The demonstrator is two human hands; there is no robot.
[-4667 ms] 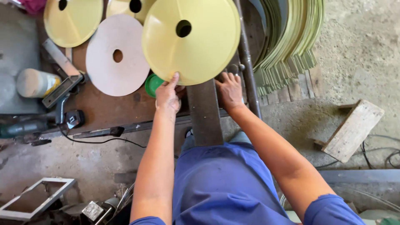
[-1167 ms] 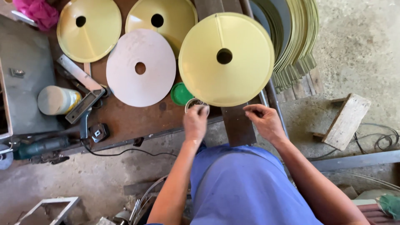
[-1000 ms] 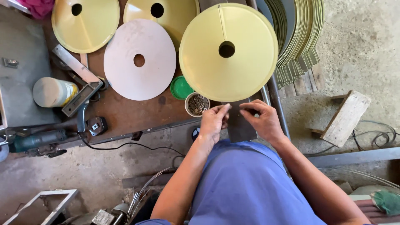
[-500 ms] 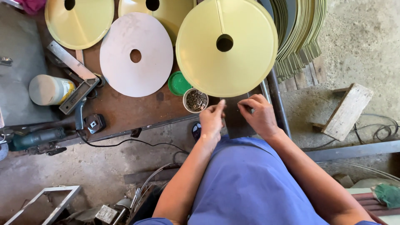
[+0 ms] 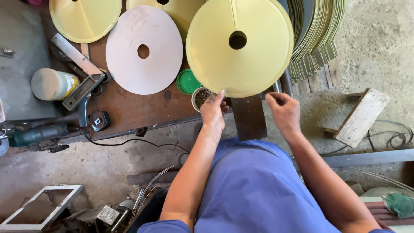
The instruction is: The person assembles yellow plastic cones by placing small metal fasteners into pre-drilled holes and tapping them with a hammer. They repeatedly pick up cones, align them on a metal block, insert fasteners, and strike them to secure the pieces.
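At bench edge: left hand (image 5: 212, 113) fingertip touching yellow cone (image 5: 239, 45), over small tin (image 5: 201, 97); right hand (image 5: 282, 111) pinched, contents unclear.

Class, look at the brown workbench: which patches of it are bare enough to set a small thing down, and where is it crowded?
Bare brown top lies below the white disc, between the black clamp and the small cup of bits. The dark block between the left hand and right hand is also bare. The back is crowded with yellow cones.

Bright, even daylight filled the scene, strongest on the concrete floor (image 5: 379, 43) at far right. Shadows stayed soft and short, and the yellow cone (image 5: 254, 64) showed only mild sheen. Focus was sharp throughout, with slight wide-angle stretch at the edges.
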